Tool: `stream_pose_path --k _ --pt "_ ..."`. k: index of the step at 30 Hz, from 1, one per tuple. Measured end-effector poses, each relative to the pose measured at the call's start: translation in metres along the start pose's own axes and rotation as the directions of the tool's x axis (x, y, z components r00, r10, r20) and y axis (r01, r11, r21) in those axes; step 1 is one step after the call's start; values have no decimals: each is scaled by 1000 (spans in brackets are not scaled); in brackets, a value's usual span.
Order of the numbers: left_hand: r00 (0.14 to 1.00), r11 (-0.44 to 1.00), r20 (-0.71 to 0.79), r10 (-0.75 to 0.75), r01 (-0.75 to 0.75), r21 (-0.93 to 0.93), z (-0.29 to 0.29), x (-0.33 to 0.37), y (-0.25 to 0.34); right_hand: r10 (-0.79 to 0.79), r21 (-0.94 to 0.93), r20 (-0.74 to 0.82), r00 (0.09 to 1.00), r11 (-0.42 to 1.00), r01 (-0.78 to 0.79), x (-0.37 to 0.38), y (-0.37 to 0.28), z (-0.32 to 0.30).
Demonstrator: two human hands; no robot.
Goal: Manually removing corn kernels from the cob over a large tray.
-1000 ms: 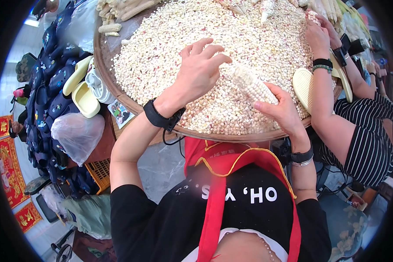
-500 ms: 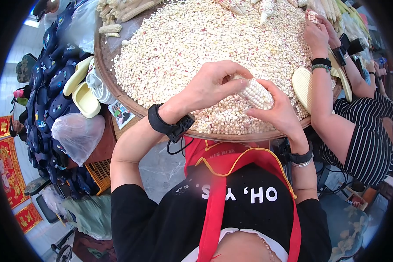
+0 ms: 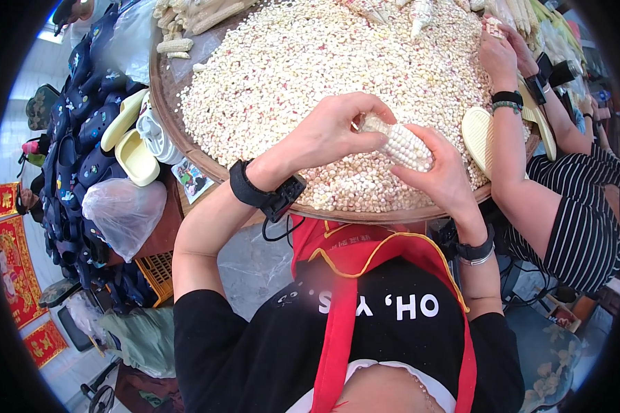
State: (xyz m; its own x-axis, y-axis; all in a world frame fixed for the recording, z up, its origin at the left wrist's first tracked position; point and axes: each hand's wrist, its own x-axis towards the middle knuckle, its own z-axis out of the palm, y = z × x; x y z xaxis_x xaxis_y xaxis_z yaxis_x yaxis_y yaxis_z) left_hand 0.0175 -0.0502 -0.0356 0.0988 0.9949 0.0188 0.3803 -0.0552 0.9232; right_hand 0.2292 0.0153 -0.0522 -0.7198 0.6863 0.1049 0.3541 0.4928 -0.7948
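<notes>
Between my two hands is an ear of white corn point(image 3: 408, 149), slanted over the near part of a heap of loose kernels point(image 3: 310, 82). My right hand point(image 3: 442, 171) grips its lower right end, thumb underneath and fingers along the top. My left hand point(image 3: 341, 131) curls around the upper left end, its thumb pressed on the kernels. Part of that end looks bare of kernels. A wide round tray with a brown rim point(image 3: 164, 117) holds the heap.
Stripped cobs point(image 3: 217, 17) lie at the tray's far left. At right, another person's hand point(image 3: 499, 58) holds a cob; pale yellow slippers point(image 3: 477, 134) lie near that arm. Dark blue clogs point(image 3: 93, 131) hang at left, beside a clear plastic bag point(image 3: 127, 213).
My left fingers and thumb have shifted slightly on the ear, showing more of its upper left end. My right hand has moved slightly with the ear. The other person's hands stay about the same.
</notes>
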Motion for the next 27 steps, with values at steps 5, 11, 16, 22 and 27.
stream_pose_path --k 5,11,16,22,27 --pt "999 999 -49 -13 15 47 5 2 0 -43 -108 -45 998 993 38 0 -1 3" --pt "958 946 -168 234 -185 266 16 7 -10 -83 -224 -106 991 973 58 2 -5 3" --pt "909 888 -194 369 -284 362 22 9 -21 -50 -290 -90 995 957 22 3 -6 3" --pt "873 805 -201 444 -290 517 9 12 -33 -42 -290 -37 998 956 29 1 -8 6" --pt "922 944 -276 272 -199 265 -10 5 -26 87 101 -18 996 991 -85 0 3 0"
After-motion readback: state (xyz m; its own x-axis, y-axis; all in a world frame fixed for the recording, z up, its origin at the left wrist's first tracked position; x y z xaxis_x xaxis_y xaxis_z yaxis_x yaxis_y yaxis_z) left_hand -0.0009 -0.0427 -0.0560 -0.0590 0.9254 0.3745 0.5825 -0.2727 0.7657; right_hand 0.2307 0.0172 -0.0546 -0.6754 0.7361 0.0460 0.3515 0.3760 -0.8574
